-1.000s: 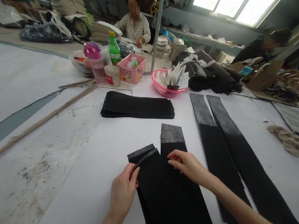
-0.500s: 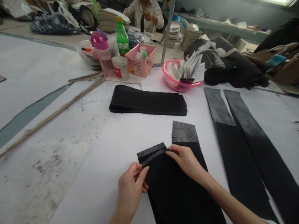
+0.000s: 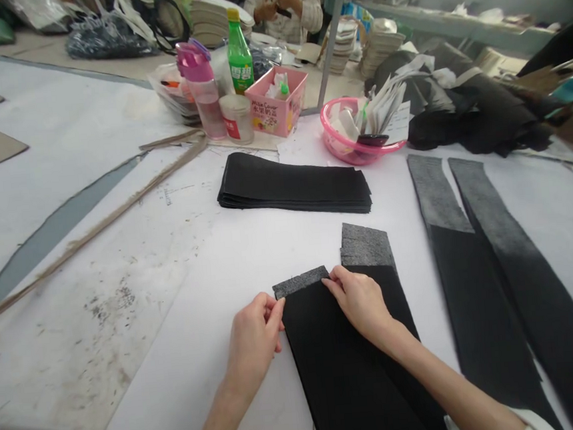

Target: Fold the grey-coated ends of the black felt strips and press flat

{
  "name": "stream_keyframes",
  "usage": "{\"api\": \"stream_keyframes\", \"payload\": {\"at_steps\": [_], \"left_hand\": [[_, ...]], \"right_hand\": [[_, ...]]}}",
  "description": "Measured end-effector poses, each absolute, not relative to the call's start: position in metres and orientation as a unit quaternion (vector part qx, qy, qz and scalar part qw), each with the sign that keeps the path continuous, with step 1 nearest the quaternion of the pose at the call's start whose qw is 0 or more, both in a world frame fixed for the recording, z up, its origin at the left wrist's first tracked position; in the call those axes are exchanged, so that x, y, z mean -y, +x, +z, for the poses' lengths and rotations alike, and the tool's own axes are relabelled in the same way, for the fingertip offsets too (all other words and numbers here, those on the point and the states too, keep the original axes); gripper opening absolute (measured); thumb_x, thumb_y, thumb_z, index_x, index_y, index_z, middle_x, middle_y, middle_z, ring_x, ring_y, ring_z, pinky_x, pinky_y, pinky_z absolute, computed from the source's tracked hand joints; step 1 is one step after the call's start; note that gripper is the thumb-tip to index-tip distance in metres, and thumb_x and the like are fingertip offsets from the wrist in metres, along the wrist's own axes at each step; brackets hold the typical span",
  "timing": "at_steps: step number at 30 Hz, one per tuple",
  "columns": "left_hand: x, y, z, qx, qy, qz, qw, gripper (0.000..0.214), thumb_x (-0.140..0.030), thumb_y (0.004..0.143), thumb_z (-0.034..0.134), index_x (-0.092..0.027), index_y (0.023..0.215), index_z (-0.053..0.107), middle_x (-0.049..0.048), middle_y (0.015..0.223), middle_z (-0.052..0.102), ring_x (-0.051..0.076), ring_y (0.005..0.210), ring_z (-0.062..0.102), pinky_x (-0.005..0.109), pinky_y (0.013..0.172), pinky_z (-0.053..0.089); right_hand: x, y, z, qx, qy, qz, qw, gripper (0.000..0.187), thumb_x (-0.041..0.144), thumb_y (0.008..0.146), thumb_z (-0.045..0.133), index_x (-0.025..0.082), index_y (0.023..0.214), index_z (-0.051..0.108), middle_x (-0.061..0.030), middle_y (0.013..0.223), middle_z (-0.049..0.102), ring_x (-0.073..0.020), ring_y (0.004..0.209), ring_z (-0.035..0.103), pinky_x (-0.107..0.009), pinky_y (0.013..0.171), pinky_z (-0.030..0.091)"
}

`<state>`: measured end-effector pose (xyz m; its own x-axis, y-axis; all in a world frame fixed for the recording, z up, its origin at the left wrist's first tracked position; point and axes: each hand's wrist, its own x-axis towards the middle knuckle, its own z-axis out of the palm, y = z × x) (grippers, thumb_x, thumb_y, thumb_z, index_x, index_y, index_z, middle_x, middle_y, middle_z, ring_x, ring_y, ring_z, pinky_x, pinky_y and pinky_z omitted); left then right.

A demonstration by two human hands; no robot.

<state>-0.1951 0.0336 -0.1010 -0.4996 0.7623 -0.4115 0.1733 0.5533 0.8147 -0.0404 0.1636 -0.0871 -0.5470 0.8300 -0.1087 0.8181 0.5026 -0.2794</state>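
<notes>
A black fabric strip (image 3: 328, 352) lies in front of me, with a speckled grey band (image 3: 300, 282) showing along its far end. My left hand (image 3: 256, 331) pinches the strip's left corner just below that band. At the right corner, my right hand (image 3: 362, 302) pinches the same edge between thumb and finger. Partly covered by this strip, another black strip with a wider grey end (image 3: 366, 243) extends out to the right. Farther right, two long black strips with grey ends (image 3: 437, 192) lie side by side.
A folded stack of black strips (image 3: 294, 184) lies beyond my hands. Behind it stand a pink basket (image 3: 339, 155), a pink box (image 3: 279, 105), a green bottle (image 3: 239, 52) and a purple-lidded cup (image 3: 206, 95). Across the table a person (image 3: 288, 4) handles something dark.
Both hands have brought the lifted edge down and slightly away from me, flat onto the layer beneath. The gap between the two layers has closed. The view has tilted down a little.
</notes>
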Motion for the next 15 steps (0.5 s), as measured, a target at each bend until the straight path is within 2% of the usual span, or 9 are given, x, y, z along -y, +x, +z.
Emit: {"api": "stream_keyframes", "payload": {"at_steps": [7,15], "left_hand": [[-0.0352,-0.1969,-0.1060,-0.796,0.297,0.354,0.391,0.031,-0.048,0.086,0.049,-0.021,0.072,0.050,-0.0052,0.053,0.058,0.009,0.032,0.051,0.016,0.027,0.032],[-0.0369,-0.1981,-0.1019,-0.783,0.315,0.363,0.395,0.030,-0.047,0.088,0.044,-0.021,0.075,0.048,-0.0052,0.054,0.059,0.010,0.032,0.051,0.017,0.027,0.034]], "right_hand": [[-0.1617,-0.0391,-0.0908,0.870,-0.475,0.127,0.021,0.019,0.035,0.093,0.053,0.022,0.079,0.054,0.0021,0.066,0.066,-0.0164,0.065,0.063,-0.025,0.054,0.024],[-0.1607,-0.0388,-0.0886,0.872,-0.471,0.131,0.031,0.019,0.035,0.093,0.054,0.022,0.080,0.055,0.0020,0.068,0.067,-0.0160,0.065,0.064,-0.025,0.054,0.025]]}}
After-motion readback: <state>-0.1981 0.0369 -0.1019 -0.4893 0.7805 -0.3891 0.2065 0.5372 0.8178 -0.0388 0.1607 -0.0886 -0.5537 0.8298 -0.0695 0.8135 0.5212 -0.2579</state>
